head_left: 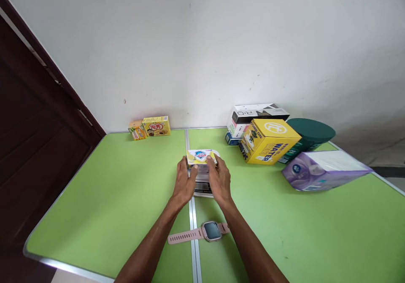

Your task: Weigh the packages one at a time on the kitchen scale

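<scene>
A white and yellow soap box with a blue-and-red shield logo is gripped from both ends. My left hand closes on its left end, thumb on the near side. On the right end my right hand is closed, its thumb at the front edge. Beneath the box is a small white digital scale with a dark display, partly covered by the hands. Whether the box rests on the scale cannot be told. Nearer to me, a smartwatch with a pink strap lies flat between my forearms.
Two small snack boxes, one yellow and one orange-green, stand at the back left of the green table. On the right are a yellow carton, a black-and-white box, a dark green bin and a purple tissue pack.
</scene>
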A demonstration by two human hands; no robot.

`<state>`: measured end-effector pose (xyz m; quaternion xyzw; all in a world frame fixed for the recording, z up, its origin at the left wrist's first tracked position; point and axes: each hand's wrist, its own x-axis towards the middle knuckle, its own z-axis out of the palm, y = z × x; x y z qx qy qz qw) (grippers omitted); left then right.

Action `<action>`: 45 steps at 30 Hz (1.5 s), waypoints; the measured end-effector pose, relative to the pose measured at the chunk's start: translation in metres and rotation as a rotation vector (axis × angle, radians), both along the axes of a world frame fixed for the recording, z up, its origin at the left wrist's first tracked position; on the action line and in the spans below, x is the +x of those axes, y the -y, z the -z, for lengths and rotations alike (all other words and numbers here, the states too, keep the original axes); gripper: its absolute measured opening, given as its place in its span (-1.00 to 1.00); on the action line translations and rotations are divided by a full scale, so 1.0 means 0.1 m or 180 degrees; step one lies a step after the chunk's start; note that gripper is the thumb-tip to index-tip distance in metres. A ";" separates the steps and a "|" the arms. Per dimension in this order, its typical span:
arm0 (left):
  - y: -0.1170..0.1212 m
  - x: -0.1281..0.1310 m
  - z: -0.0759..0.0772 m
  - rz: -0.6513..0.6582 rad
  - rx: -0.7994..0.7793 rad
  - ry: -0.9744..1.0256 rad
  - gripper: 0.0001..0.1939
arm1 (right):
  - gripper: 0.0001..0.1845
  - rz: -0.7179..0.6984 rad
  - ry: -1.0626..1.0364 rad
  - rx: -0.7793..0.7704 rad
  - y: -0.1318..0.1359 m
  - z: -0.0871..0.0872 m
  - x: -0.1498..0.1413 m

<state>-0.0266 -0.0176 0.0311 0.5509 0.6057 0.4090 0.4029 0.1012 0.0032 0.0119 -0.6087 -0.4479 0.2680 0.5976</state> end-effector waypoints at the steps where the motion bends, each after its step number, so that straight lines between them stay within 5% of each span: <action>1: -0.02 -0.07 0.00 -0.0052 -0.0071 0.0016 -0.11 | -0.17 0.0031 -0.0047 -0.0023 0.00 -0.01 0.07; 8: -0.29 -0.60 0.33 -0.0870 0.0301 0.0335 -0.09 | -0.16 0.0587 0.0285 -0.0010 -0.03 0.30 0.74; 12: -0.37 -0.67 0.51 -0.0899 0.0538 0.0320 -0.10 | -0.30 0.0567 0.0526 0.0008 -0.03 0.48 0.83; 22: -0.35 -0.66 0.51 -0.0879 0.0610 0.0089 -0.15 | -0.37 0.0573 0.0494 0.0052 -0.02 0.50 0.81; 29: -0.23 -0.59 0.38 -0.0687 0.0659 0.0158 -0.16 | -0.37 0.0580 0.0154 0.0267 0.11 0.25 0.71; 37: 0.13 -0.09 0.11 0.0072 0.0692 0.0105 -0.24 | -0.26 -0.0311 -0.0069 0.0128 0.29 -0.06 0.20; 45: 0.01 0.11 0.17 -0.0486 0.1045 0.0117 -0.42 | -0.29 -0.0305 -0.0017 -0.0189 0.23 -0.14 0.01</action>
